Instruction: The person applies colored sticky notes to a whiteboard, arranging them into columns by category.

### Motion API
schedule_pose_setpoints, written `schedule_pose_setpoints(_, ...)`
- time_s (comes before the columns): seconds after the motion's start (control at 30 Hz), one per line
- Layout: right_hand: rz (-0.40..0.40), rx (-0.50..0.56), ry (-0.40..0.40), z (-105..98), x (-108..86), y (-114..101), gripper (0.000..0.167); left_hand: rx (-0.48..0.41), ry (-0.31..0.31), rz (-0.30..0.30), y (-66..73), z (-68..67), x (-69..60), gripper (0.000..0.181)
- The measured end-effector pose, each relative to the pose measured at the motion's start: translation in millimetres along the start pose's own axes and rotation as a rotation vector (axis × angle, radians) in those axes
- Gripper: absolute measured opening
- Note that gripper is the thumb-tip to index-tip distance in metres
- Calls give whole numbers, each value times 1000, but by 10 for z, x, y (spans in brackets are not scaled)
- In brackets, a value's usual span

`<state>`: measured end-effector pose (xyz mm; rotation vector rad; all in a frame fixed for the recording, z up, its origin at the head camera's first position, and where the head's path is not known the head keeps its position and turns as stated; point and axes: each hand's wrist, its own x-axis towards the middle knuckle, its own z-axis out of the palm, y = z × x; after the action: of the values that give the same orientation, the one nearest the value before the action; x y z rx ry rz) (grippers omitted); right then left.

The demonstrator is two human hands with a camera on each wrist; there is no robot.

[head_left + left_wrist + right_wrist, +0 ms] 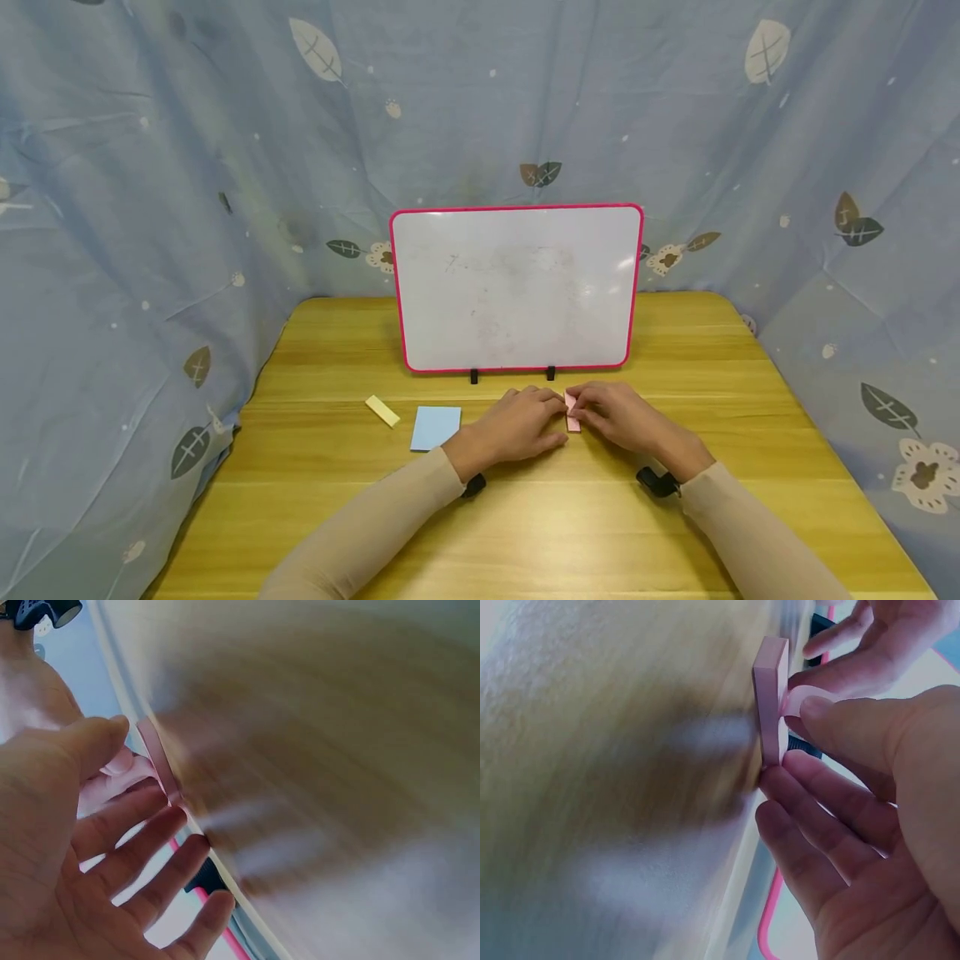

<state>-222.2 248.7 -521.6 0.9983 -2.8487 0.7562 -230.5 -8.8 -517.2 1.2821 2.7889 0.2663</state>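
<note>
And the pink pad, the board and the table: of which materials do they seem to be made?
Pink pad: likely matte paper; a thin sheet curls away from it.
Board: smooth, glossy white surface, material unclear; it shows bright reflections. Its evenly pink rim may be plastic.
Table: wood or wood-look laminate, with a slight sheen; grain lines show.

Long beige sleeves [367, 525], small black wrist devices [657, 482], seemingly cameras, bare fingers [799, 851]
</note>
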Motion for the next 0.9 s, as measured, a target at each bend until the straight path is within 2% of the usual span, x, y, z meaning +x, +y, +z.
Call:
schedule_pose_setpoints(0.2, 25, 24, 22, 10, 38, -9, 13, -20, 81, -43, 25, 23, 105, 41)
schedule_pose_setpoints(0.33, 40, 23, 44, 22, 48, -9, 18, -17, 112, -78, 39, 51, 174, 42)
schedule_pose_setpoints(0.47, 34, 9, 57, 34, 62, -10, 16, 2, 126, -95, 52, 76, 215, 38)
schedule_pose_setpoints(0.63, 68, 46, 68, 14, 73, -15, 7, -7, 146, -93, 59, 91, 247, 36)
schedule_pose_setpoints(0.77, 102, 91, 81, -18, 86, -6, 9, -28, 144, -98, 68, 78, 258, 37)
schedule_pose_setpoints(0.9, 138, 89, 114, -52, 107, 6, 9, -80, 140, -114, 74, 70, 264, 41)
